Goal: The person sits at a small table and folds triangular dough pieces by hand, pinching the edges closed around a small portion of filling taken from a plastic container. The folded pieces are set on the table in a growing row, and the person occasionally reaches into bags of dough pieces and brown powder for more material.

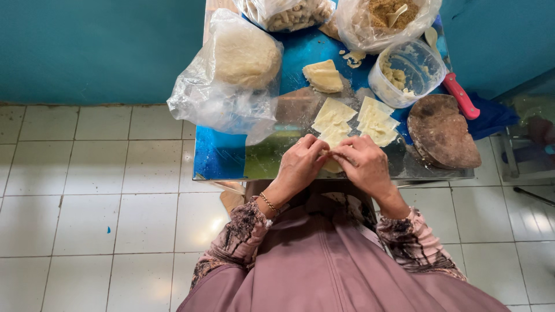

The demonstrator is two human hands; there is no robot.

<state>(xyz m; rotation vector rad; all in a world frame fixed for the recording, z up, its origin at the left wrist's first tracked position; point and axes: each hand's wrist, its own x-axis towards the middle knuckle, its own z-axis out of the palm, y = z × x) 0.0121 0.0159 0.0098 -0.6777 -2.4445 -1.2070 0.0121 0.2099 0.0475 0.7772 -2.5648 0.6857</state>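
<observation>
Hands: left hand [299, 166], right hand [365, 164] pinching dough piece [332, 166].

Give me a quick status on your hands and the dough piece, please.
Left hand and right hand together, pinching a dough piece. Cut dough squares just beyond. Nothing in the way.

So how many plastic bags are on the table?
3. A big bag of dough at the left, a bag of pale shaped pieces at the top middle, and a bag of brown crumbs at the top right. More may lie out of view.
</observation>
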